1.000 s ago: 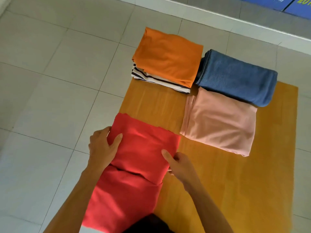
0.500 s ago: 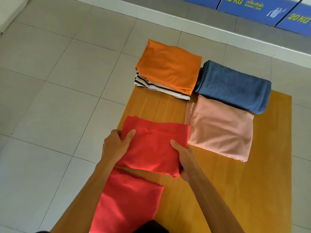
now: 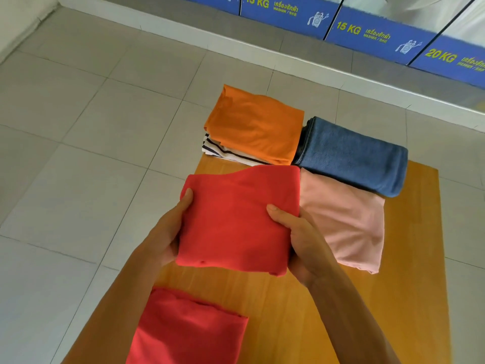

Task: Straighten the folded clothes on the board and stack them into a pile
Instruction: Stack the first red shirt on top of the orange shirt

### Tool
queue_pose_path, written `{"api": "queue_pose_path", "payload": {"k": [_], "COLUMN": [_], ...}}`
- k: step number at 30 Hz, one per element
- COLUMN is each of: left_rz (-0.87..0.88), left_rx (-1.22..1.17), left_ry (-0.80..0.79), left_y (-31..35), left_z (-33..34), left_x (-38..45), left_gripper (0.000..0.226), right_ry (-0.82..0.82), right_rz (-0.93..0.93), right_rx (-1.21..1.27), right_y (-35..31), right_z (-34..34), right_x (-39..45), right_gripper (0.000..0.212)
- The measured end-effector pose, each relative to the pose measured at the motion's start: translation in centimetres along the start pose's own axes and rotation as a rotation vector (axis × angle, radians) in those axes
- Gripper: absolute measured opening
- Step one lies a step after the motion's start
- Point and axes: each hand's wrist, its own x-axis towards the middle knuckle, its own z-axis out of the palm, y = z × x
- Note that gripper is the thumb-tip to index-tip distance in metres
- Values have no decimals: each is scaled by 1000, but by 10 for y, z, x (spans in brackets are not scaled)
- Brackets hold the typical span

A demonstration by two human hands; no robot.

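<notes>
A folded red garment [image 3: 236, 219] is held above the wooden board [image 3: 409, 285]. My left hand [image 3: 168, 232] grips its left edge and my right hand [image 3: 296, 237] grips its right edge, thumbs on top. A second red garment [image 3: 189, 329] lies on the board near me. At the board's far end an orange folded garment [image 3: 257, 127] rests on a striped one [image 3: 225, 152]. A blue folded garment [image 3: 351, 153] lies to their right, with a pink one [image 3: 349, 222] in front of it.
The board lies on a grey tiled floor [image 3: 78, 166]. A raised white kerb [image 3: 262, 51] runs along the back, with blue washer panels [image 3: 288, 11] marked 15 KG and 20 KG behind it.
Both hands have lifted the upper red garment off the lower one and carried it forward, away from me. The lower red garment stays on the board.
</notes>
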Motion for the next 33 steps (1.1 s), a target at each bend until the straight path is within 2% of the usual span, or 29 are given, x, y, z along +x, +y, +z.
{"api": "queue_pose_path", "payload": {"k": [5,10,15,17,21,23,27,30,33], "left_rz": [242,416,517,527,536,538,486,660,836], "left_rx": [254,423,474,530,688,707,613,684,707], "left_ry": [47,104,131,160,367,421,363,327,372], "left_y": [65,164,226,234,215,205,212,224,237], "left_z": [30,70,101,109,108,100,101,106,114], "left_x": [9,42,99,127,173,188,188,181,175], "left_gripper": [39,46,42,41,29,31,46,43,41], "right_ry": [56,168,215,284,399,423,423,411,426], "right_rz": [-49,-168,-228,-205,-122,-140,-161,-175,-215], "right_rx": [8,23,105,74,32,-13,0,43,57], "right_y": [-32,-89,-138,-140,-117,-110,-110,-118,-128], "right_z": [-8,-3,-5,-10,-19,-19,-23,-23,-21], "right_x": [27,89,161,189,224,231,237,235,237], "right_gripper": [28,35,20,25,40,41,34,6,8]}}
